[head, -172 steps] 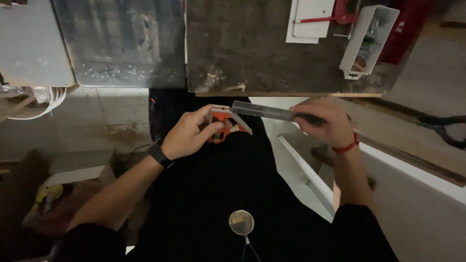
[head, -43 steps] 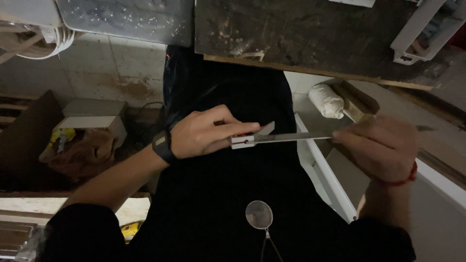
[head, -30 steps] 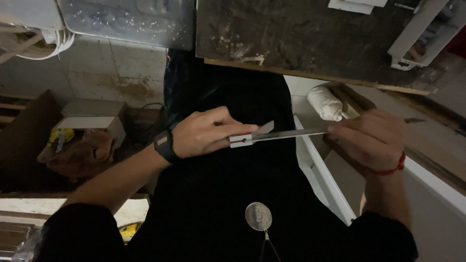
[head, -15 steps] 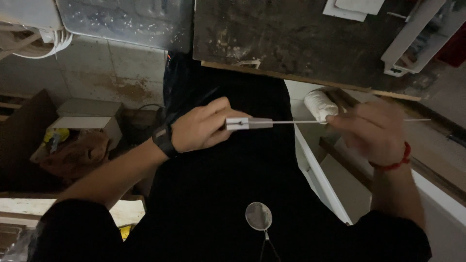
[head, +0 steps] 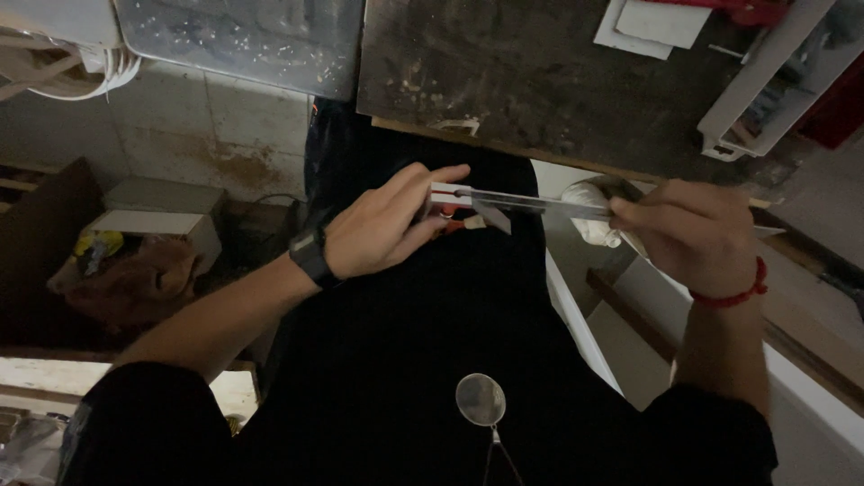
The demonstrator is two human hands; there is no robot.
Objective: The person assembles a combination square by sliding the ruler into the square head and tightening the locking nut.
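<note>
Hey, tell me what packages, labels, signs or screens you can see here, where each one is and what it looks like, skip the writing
Pale box: left, on the cluttered shelf beside the left arm; flat, rectangular, greyish white.
White card or label: top right, on the dark board; rectangular, plain white at this distance.
Wristwatch: on the left wrist; dark, its face turned from view.
No signs or lit screens show.

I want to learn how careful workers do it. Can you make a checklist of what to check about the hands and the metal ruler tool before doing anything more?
1. Left hand grips the ruler tool's red-and-white end: ok.
2. Right hand pinches the far end: ok.
3. Tool held about level between both hands: ok.
4. Tool held free of the dark workbench: ok.
5. Fingers away from sharp edges: cannot tell, too dim.
6. Markings readable: cannot tell, too dark.
</note>
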